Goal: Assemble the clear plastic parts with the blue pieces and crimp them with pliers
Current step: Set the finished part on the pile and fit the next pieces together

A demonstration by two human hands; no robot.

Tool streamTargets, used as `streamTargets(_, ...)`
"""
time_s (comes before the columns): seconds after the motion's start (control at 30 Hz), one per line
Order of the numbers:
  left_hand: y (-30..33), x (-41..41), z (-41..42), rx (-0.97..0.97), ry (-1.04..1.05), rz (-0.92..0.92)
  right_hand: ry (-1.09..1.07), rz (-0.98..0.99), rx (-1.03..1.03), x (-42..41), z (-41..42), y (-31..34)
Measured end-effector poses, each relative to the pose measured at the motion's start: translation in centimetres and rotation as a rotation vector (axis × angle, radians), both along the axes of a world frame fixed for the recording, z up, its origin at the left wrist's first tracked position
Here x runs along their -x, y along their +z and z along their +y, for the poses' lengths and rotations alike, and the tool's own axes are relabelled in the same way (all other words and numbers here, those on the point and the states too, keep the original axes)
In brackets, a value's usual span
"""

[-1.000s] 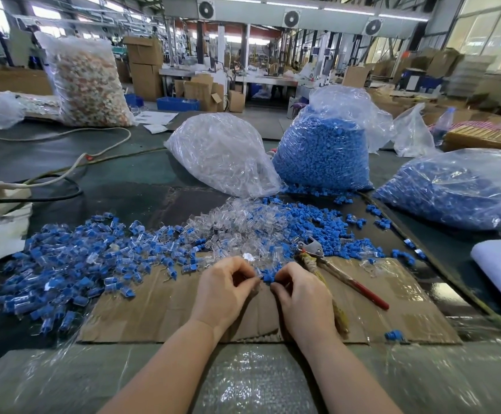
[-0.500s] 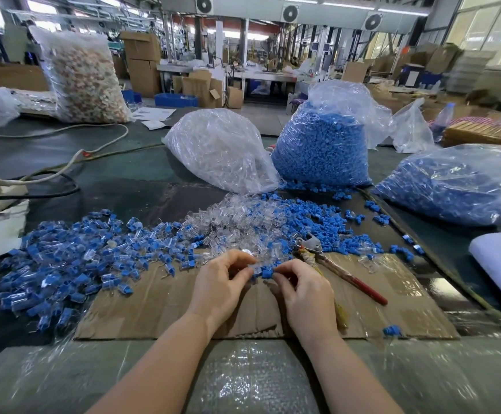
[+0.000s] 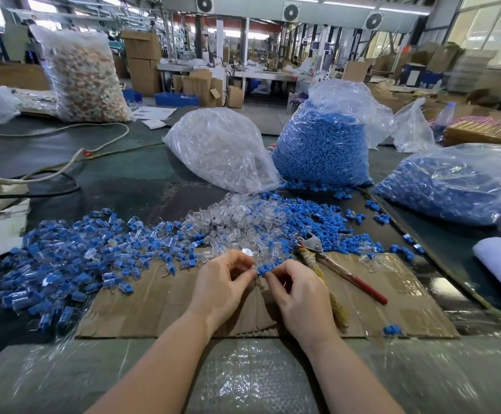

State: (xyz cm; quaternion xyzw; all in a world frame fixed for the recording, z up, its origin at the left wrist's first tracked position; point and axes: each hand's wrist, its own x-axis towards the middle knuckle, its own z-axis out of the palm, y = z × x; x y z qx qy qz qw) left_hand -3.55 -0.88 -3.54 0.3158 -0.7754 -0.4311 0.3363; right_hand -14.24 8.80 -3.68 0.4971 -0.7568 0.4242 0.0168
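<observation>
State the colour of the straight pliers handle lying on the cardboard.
Red, seen in the head view: the pliers handle.

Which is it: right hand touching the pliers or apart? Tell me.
Apart. The head view shows cardboard between the right hand and the pliers lying beside it.

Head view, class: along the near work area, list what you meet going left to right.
Pile of assembled blue-and-clear pieces → left hand → right hand → pliers → lone blue piece.
</observation>
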Motion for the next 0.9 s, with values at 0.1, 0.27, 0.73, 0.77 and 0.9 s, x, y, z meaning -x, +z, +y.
streamTargets(0.1,0.01,-0.04,0.13,0.010,-0.001,0.023,-0.008,0.016,0.015,-0.05,-0.03,-0.12)
streamTargets(0.27,-0.09,-0.04,0.36,0.034,-0.019,0.014,-0.015,0.033,0.021,-0.02,-0.05,-0.23)
streamTargets(0.73,0.40,-0.46,0.11,-0.092,-0.060,0.029,0.061,0.105,0.091,-0.20,-0.05,-0.08)
streamTargets(0.77,0.40,-0.46,0.09,-0.093,-0.061,0.026,0.078,0.099,0.090,-0.19,-0.04,-0.06)
streamTargets(0.9,0.43,-0.40,0.07,-0.080,-0.078,0.021,0.130,0.088,0.078,-0.07,0.06,0.06)
